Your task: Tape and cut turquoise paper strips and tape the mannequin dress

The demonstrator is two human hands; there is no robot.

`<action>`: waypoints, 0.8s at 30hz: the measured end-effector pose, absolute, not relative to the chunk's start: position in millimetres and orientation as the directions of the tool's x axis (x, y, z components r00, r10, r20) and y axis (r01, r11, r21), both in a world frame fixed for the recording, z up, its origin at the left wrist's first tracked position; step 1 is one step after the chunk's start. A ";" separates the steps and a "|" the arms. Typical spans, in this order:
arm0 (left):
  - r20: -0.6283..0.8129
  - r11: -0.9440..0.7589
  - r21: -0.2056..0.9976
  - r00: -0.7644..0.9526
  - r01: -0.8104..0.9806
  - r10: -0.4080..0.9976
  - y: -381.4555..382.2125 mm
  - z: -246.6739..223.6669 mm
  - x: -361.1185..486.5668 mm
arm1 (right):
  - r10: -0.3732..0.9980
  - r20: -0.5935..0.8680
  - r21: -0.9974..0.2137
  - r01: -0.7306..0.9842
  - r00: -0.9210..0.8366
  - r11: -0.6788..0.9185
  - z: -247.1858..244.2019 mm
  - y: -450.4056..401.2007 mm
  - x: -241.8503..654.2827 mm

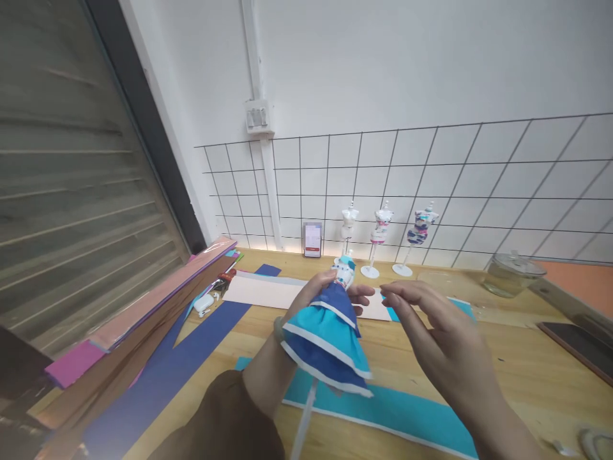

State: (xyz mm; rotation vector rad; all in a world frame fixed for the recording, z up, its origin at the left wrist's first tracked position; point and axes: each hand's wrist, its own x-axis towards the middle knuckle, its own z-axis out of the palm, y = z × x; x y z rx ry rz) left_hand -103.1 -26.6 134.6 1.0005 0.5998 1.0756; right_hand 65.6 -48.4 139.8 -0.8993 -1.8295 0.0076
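A miniature dress form (343, 276) wears a tiered skirt (330, 332) in dark blue and turquoise with white edging. My left hand (311, 292) is closed around its upper part, thumb in front and fingertips showing at the far side. The form leans, and its white stand rod (304, 418) slants down toward the bottom edge. To the right, apart from the form, my right hand (443, 335) has thumb and forefinger brought together in a pinch. Whatever may be between those fingertips is too small to tell. Beneath the skirt lies a turquoise paper strip (397, 412).
Three small dress forms (382, 227) stand by the wall grid, beside a propped phone (312, 240). Long paper strips (167, 364) cover the left side, with an earbud case (204, 302) on them. A glass jar (512, 275) and a dark phone (579, 348) are at right.
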 end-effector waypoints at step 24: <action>0.300 -0.287 0.952 0.152 -0.103 0.942 -41.9 122.5 -80.5 | 0.466 0.864 -0.164 0.769 -0.189 0.617 126.3 -44.2 60.8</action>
